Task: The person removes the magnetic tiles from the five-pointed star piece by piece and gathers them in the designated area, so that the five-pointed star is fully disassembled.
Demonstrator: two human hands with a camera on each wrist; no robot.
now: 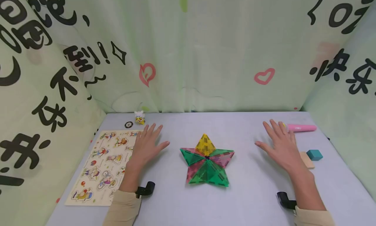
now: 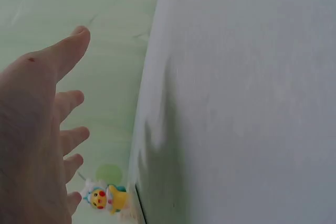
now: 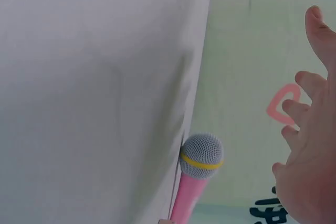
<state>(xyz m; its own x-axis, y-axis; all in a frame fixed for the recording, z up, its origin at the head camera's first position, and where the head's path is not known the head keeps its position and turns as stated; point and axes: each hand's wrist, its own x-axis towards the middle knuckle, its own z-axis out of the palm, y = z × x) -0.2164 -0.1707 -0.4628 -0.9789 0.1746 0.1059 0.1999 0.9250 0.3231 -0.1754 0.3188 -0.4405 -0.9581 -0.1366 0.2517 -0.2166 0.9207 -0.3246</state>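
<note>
A star of translucent magnetic tiles (image 1: 208, 173), green, pink and yellow, lies on the table between the two hands. My left hand (image 1: 147, 146) is held above the table with its fingers spread, over the right edge of a sticker sheet (image 1: 100, 160). To the right, my right hand (image 1: 280, 147) hovers with fingers spread, just left of a pink toy microphone (image 1: 302, 127). Neither hand holds anything. In the wrist views, the left hand (image 2: 37, 124) and the right hand (image 3: 315, 135) both stand apart from the tabletop.
Beyond the left hand stand a small yellow and white figurine (image 1: 139, 117) and a black round disc (image 1: 128, 124). A teal block (image 1: 314, 154) and a light wooden block (image 1: 307, 160) sit beside the right hand. A printed curtain (image 1: 217, 56) encloses the back and sides.
</note>
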